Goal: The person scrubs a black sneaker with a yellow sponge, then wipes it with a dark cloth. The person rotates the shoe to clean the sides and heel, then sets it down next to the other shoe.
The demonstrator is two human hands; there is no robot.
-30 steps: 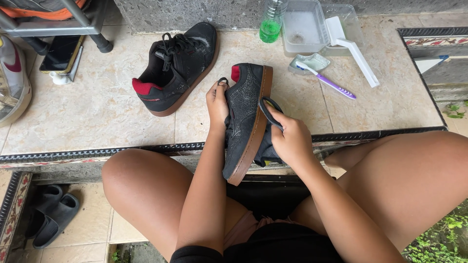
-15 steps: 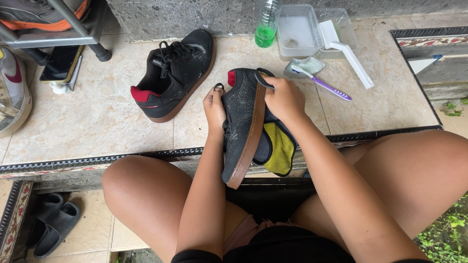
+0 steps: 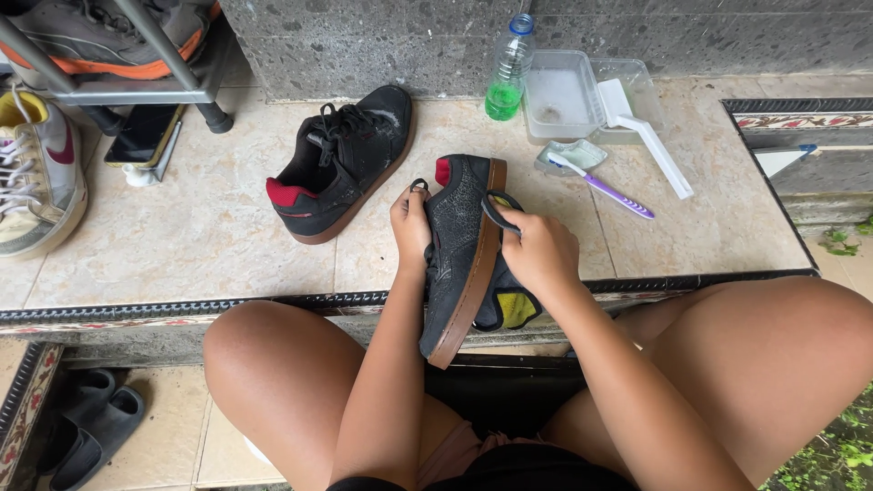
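black shoe was held on edge over the near lip of the tiled step, tan sole facing right, toe toward the knees, heel with the red lining toward the wall. left hand was clamped on the upper's left side, fingers curled shut on the collar. right hand sat against the sole side, fingers closed on a loop of black lace; whether it also pinched the cloth tucked below it, dark with a yellow patch, i couldn't tell.

judgement: to do this well, the left grip needed to stay firm near the heel so the shoe didn't twist, and the right hand needed the lace kept out of the way before working the sole edge. shoe hung past the step, so a slip would have dropped it into the lap.

second black shoe lay flat to the far left, apart. far right: bottle with green liquid, clear tub, white brush, purple toothbrush on a small pad. all within reach, none touching the shoe. phone and pale sneaker far left, sandals down near left. nothing blocked either hand.
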